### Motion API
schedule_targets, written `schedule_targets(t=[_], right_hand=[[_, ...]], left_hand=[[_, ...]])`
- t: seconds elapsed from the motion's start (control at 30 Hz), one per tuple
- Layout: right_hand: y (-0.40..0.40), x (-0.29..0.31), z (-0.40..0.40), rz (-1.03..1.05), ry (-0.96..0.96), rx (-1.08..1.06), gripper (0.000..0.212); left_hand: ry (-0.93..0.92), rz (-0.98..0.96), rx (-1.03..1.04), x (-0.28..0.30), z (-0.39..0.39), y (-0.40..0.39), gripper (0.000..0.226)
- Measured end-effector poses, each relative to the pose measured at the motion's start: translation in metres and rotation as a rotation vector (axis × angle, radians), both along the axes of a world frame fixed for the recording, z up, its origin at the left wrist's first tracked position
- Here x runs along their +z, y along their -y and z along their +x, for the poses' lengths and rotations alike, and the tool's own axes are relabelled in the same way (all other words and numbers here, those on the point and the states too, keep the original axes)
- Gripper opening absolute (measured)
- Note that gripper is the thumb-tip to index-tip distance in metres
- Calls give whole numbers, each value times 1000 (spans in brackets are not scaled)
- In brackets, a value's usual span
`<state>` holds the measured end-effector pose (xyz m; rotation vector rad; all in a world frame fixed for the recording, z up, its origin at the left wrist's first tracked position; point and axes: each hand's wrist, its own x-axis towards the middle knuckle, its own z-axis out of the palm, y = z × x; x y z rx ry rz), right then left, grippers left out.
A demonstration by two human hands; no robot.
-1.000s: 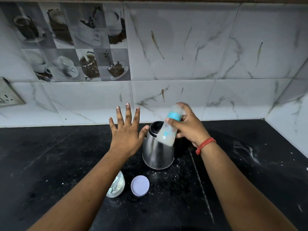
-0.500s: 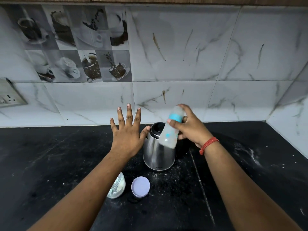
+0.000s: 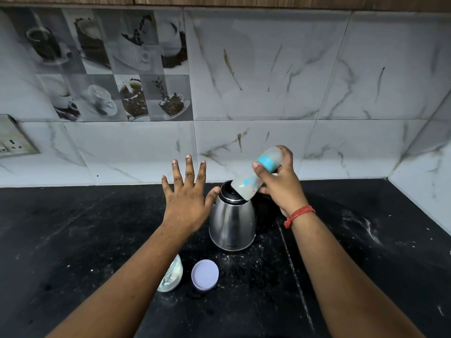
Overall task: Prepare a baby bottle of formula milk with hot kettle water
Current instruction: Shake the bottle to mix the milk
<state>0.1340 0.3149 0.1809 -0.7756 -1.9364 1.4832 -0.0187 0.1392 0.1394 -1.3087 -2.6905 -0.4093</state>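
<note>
1. The left grip (image 3: 186, 201) is released: its fingers are spread straight, held above the table (image 3: 73, 240) near the back edge, and its thumb tip lies against the upper left side of the kettle (image 3: 231, 223).
2. The right grip (image 3: 280, 189) is grasping the baby bottle (image 3: 251, 180), fingers and thumb curled round its upper part by the blue collar.
3. The baby bottle is tilted, capped top up and to the right, base down and to the left in front of the kettle's dark top; whether it touches the kettle cannot be told.
4. Toward the front edge of the table, partly hidden under the left forearm, stands a clear jar (image 3: 172, 276) holding something white.
5. Just right of the jar lies a round pale purple lid (image 3: 204, 273), apart from it.
6. The steel kettle stands behind the lid, near the table's middle, with white powder scattered around its base.
7. A red thread band (image 3: 299, 214) circles the right wrist.
</note>
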Motion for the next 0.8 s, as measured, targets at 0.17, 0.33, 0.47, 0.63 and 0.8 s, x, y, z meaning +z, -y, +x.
schedule_targets(t=[0.17, 0.33, 0.47, 0.63, 0.8], right_hand=[[4, -2, 3, 86, 45, 34, 66], [5, -8, 2, 29, 95, 138, 65], [7, -8, 1, 16, 106, 157, 63], [7, -7, -3, 64, 81, 116, 64], [5, -8, -2, 59, 30, 9, 63]], left_hand=[[-4, -2, -4, 1, 1, 0, 85], [-4, -17, -2, 2, 2, 0, 81], [10, -13, 8, 4, 2, 1, 80], [20, -10, 21, 7, -1, 1, 84], [27, 20, 33, 13, -7, 2, 81]])
